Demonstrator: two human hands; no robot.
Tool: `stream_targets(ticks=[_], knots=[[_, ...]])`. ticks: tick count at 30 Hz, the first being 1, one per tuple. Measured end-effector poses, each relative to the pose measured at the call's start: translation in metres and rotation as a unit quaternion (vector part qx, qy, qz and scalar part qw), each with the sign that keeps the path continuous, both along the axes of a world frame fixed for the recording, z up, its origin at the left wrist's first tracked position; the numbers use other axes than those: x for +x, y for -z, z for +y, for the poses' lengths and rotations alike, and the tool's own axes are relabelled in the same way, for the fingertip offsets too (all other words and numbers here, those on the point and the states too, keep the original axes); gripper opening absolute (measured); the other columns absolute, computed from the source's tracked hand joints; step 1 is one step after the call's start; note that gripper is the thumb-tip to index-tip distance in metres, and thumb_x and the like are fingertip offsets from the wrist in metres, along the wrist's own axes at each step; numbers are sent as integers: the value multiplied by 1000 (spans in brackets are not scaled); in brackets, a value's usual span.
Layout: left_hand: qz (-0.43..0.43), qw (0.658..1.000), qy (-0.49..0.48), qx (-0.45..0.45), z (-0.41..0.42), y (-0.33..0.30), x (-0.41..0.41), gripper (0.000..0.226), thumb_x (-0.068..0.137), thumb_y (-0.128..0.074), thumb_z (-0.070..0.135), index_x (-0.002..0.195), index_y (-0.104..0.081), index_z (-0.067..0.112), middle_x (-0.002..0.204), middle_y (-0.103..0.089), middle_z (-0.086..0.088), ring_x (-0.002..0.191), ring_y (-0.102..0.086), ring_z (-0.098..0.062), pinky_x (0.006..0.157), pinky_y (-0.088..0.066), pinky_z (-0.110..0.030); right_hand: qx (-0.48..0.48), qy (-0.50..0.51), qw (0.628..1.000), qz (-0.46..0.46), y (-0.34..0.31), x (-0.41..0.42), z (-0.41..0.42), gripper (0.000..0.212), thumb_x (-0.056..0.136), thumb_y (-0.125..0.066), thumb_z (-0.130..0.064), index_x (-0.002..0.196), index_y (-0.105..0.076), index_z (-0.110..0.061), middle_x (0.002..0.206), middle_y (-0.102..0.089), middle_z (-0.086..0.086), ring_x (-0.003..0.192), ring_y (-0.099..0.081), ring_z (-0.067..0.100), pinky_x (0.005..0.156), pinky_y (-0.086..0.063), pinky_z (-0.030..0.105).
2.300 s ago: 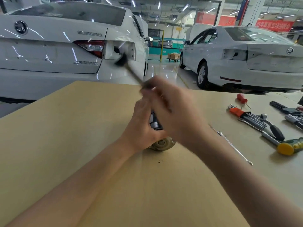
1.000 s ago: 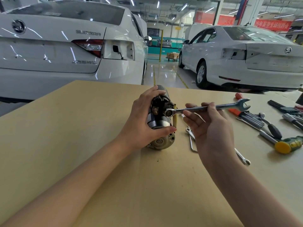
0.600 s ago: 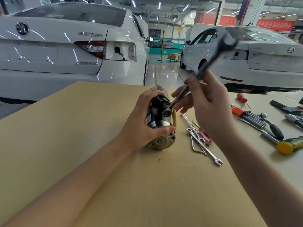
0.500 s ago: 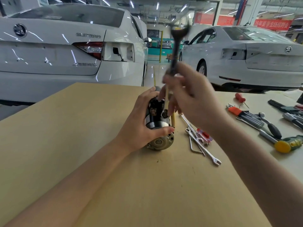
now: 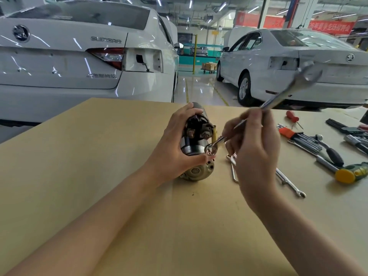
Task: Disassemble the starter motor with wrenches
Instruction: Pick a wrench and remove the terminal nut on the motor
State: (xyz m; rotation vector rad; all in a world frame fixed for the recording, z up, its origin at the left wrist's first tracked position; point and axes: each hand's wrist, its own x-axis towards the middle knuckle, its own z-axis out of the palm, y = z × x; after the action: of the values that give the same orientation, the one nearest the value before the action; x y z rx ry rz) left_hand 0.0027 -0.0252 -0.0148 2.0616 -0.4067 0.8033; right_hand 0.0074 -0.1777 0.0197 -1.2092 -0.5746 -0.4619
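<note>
Left hand (image 5: 175,148): wrapped around the starter motor (image 5: 196,144), thumb across its near side.
Starter motor: held on the bench (image 5: 79,176), toward the far edge, mid-width.
Right hand (image 5: 253,148): fingers pinched on the wrench (image 5: 278,99), ring end lowered beside the motor, open end raised up-right, blurred.

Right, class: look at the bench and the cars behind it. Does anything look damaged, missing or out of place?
Yes. The near white car has an open hole with a dangling wire where its right outer tail-light section belongs. The far white car shows a similar empty recess. On the bench, nothing is spilled.
</note>
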Motion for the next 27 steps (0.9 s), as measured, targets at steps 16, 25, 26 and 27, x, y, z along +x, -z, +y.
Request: stream_targets(ticks=[16, 25, 26, 27], knots=[[-2, 1000, -8, 13, 0, 0, -2, 83, 69, -87, 23, 133, -36, 31, 146, -29, 11, 139, -32, -5, 114, -35, -30, 195, -145, 935, 259, -2, 7, -7, 21, 106, -31, -19, 94, -45, -8, 71, -71, 12, 54, -66, 22, 69, -60, 37], [-3, 1000, -12, -8, -1, 0, -4, 83, 66, -83, 28, 135, -37, 25, 143, -32, 10, 140, -35, -16, 112, -38, -42, -145, -57, 988, 6, -35, 7, -3, 15, 102, -40, -14, 90, -49, -15, 76, -66, 7, 56, -65, 20, 56, -57, 28], [-10, 1000, -9, -5, -1, 0, -3, 83, 66, -84, 27, 134, -36, 24, 143, -35, 3, 138, -37, -19, 112, -39, -43, -207, -57, 976, -40, -42, 8, 0, 13, 102, -42, -14, 91, -49, -16, 75, -65, 6, 55, -63, 20, 56, -56, 28], [-7, 1000, -7, -4, -1, 1, -3, 83, 66, -84, 26, 133, -35, 24, 140, -37, -2, 135, -40, -20, 111, -40, -41, -273, -49, 956, -93, -46, 7, 5, 11, 101, -44, -15, 92, -50, -17, 74, -64, 2, 54, -60, 15, 55, -54, 27]])
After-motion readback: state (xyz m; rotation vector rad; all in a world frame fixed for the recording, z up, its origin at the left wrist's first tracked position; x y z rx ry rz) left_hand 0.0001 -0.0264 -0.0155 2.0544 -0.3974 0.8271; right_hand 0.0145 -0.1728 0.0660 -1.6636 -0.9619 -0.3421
